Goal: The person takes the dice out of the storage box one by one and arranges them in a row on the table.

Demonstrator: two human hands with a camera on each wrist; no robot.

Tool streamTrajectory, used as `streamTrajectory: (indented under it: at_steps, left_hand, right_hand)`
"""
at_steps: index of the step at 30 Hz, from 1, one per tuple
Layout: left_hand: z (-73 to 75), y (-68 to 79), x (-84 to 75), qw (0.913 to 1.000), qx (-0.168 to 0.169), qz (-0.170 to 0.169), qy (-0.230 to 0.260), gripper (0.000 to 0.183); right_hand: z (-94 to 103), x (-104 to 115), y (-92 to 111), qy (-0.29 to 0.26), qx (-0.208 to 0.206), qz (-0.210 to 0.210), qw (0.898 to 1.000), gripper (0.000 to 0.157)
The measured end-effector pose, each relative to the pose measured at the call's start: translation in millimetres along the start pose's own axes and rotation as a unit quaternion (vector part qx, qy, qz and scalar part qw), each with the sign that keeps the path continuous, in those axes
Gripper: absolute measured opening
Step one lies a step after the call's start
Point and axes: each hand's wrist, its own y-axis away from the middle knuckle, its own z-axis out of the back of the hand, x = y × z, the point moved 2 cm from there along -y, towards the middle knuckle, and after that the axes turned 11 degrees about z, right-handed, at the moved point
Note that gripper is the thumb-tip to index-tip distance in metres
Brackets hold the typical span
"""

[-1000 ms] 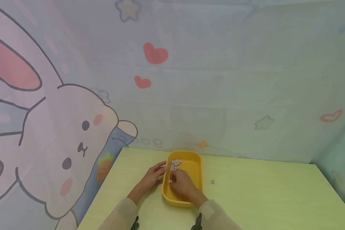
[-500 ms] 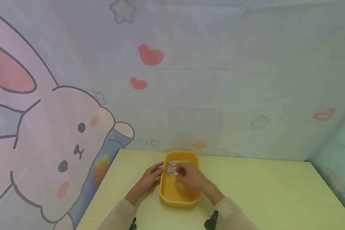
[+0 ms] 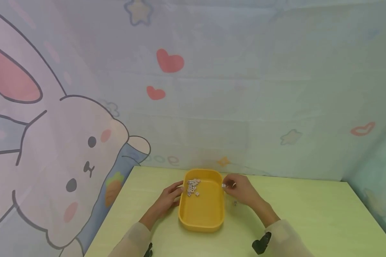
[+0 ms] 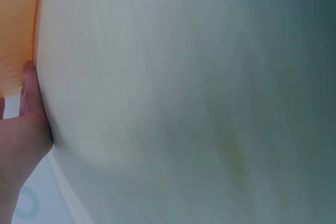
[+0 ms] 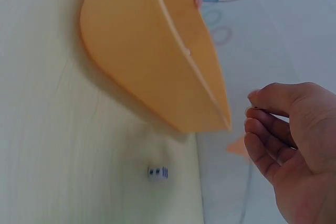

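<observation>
In the head view my right hand (image 3: 241,188) is just right of the yellow tray, and pinches a small white die (image 3: 223,185) between thumb and fingertips, over the tray's right rim. The right wrist view shows that hand's thumb meeting the index finger, with the die hidden. My left hand (image 3: 168,197) rests against the left wall of the yellow tray (image 3: 181,217), its fingers fairly straight. Inside, several white dice (image 3: 193,185) lie clustered at the far left. A single die (image 5: 157,172) lies on the table right of the tray.
The pale yellow-green table (image 3: 296,214) extends to the right of the tray. Behind it hangs a cloth backdrop (image 3: 244,107) with a printed rabbit (image 3: 80,153) and hearts. Black wrist gear (image 3: 261,243) sits at the right sleeve.
My right hand has lifted a die from the tray's left side and carried it rightward to the right rim. My left hand stays at the left wall.
</observation>
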Motion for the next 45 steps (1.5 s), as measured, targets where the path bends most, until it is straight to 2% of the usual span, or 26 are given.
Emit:
streamTrajectory:
  at_steps: [9, 21, 27, 35, 45]
  left_hand:
    - [-0.6, 0.8, -0.2, 1.0, 0.003, 0.001, 0.003, 0.059]
    - [-1.0, -1.7, 2.1, 1.0, 0.006, 0.003, 0.005, 0.06]
    - [-1.1, -1.1, 0.2, 0.9999, 0.01, 0.002, 0.009, 0.059]
    - [-1.2, 1.6, -1.2, 0.9999, 0.013, -0.004, 0.003, 0.06]
    - [3.2, 3.1, 2.2, 0.9996, 0.026, -0.005, 0.007, 0.059]
  right_hand:
    - [15.4, -26.3, 30.0, 0.012, -0.015, -0.028, 0.999, 0.008]
    - [3.1, -56.2, 63.0, 0.03, 0.017, -0.046, 0.998, 0.014]
    - [-3.6, -58.8, 71.1, 0.023, 0.019, -0.048, 0.998, 0.014]
    - [-9.3, -56.0, 71.6, 0.027, 0.014, -0.039, 0.999, 0.013]
    - [-14.0, -48.1, 76.2, 0.026, 0.02, -0.06, 0.998, 0.009]
